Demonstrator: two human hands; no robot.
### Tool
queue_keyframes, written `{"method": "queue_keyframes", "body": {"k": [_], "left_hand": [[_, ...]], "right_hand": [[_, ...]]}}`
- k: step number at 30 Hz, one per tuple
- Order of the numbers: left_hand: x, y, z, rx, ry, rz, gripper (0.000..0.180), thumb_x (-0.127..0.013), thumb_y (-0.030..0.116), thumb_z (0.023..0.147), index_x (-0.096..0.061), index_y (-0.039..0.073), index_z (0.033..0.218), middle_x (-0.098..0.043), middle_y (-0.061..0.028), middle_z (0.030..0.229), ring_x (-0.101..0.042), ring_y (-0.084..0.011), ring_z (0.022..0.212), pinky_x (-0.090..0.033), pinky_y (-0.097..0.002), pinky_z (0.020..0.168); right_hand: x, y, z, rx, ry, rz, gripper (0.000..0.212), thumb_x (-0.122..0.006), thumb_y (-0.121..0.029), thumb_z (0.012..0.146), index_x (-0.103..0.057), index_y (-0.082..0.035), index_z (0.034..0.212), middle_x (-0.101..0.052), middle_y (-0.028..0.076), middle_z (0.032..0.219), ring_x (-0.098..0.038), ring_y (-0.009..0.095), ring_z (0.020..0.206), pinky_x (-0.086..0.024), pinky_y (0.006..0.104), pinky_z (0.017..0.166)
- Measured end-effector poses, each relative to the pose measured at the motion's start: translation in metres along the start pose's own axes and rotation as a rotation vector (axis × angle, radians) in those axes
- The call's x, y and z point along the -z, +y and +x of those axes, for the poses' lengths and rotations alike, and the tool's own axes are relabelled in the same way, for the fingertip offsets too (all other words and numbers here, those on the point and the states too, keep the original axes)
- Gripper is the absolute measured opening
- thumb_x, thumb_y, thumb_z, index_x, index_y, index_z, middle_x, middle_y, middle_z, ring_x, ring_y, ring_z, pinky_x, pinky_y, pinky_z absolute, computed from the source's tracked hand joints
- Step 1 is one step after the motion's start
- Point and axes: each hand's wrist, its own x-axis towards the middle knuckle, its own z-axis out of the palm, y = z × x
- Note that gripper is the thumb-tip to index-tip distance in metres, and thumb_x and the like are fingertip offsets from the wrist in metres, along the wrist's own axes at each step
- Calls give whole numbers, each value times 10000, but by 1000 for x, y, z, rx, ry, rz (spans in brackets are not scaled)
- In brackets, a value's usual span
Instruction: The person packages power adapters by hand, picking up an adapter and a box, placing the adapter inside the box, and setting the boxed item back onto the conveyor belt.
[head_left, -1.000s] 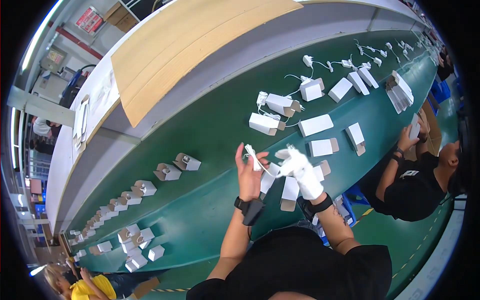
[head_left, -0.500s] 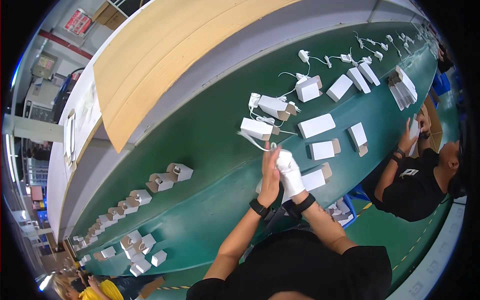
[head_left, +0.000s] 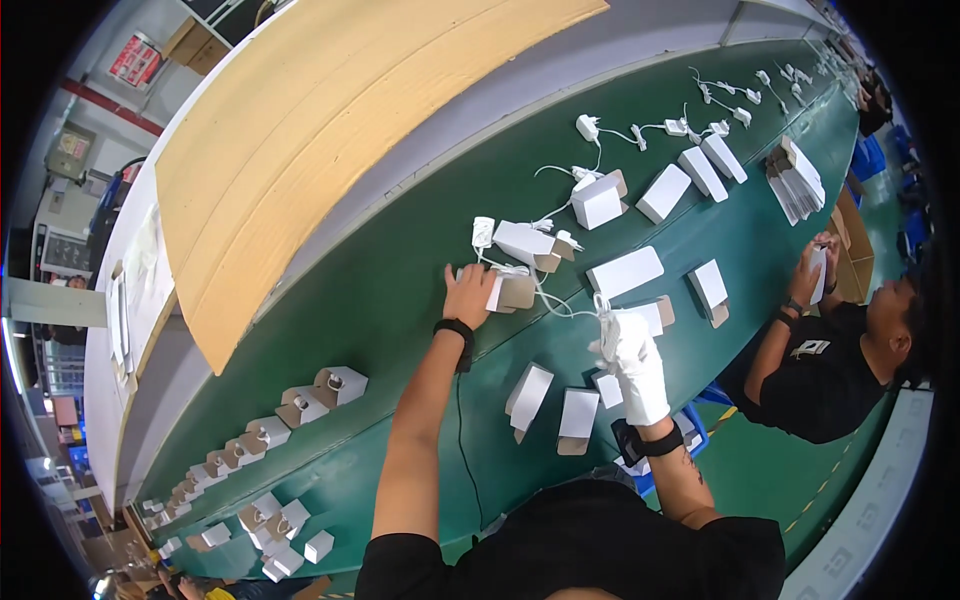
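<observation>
My bare left hand (head_left: pixel 466 297) has its fingers round the left end of a white cardboard box (head_left: pixel 512 293), whose brown flap stands open on the right. In my right hand (head_left: pixel 630 350), which wears a white glove, is a bunched white cable (head_left: pixel 603 308). A loop of this cable hangs leftward toward the box. Just behind the box lie another open white box (head_left: pixel 523 240) and a white power adapter (head_left: pixel 482 233). Below my right hand are white boxes, one (head_left: pixel 528 392) tilted and another (head_left: pixel 578 415) with its flap toward me.
Adapters with cables (head_left: pixel 676 127) and more boxes (head_left: pixel 663 193) lie along the green bench toward the far right. Several open boxes (head_left: pixel 265 433) form a row at left. A co-worker (head_left: pixel 835 345) holds a box at right. A wooden shelf board (head_left: pixel 330 130) overhangs the back.
My hands were together over the bench; they have separated. The left has moved left onto the box. The right has shifted right with the cable, and boxes beneath have come into view.
</observation>
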Motion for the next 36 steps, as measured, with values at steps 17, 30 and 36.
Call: {"method": "queue_keyframes", "body": {"k": [17,30,36], "left_hand": [[94,64,-74,49,116,-350,537,-760,223,576,-527,115,1047,-558,-40,1000,-524,-243,976,-463,-417,732],[64,75,-103,195,176,-792,672,-846,248,493,-524,98,1064,-571,-66,1015,-542,-299,956,-468,-388,806],[72,84,-103,255,315,-960,626,-850,217,517,-524,59,1028,-565,-93,981,-546,-276,957,-451,-373,826]], "right_hand": [[-33,-11,56,574,-732,-1430,152,-615,-146,738,-601,-40,845,-618,137,808,-615,295,726,-502,360,625],[-37,16,88,803,-996,-1339,137,-577,-164,712,-593,-44,775,-601,115,771,-606,313,695,-495,395,610],[-59,14,91,786,-1195,-1348,161,-578,-174,741,-597,-56,849,-597,126,805,-604,318,725,-492,395,644]]}}
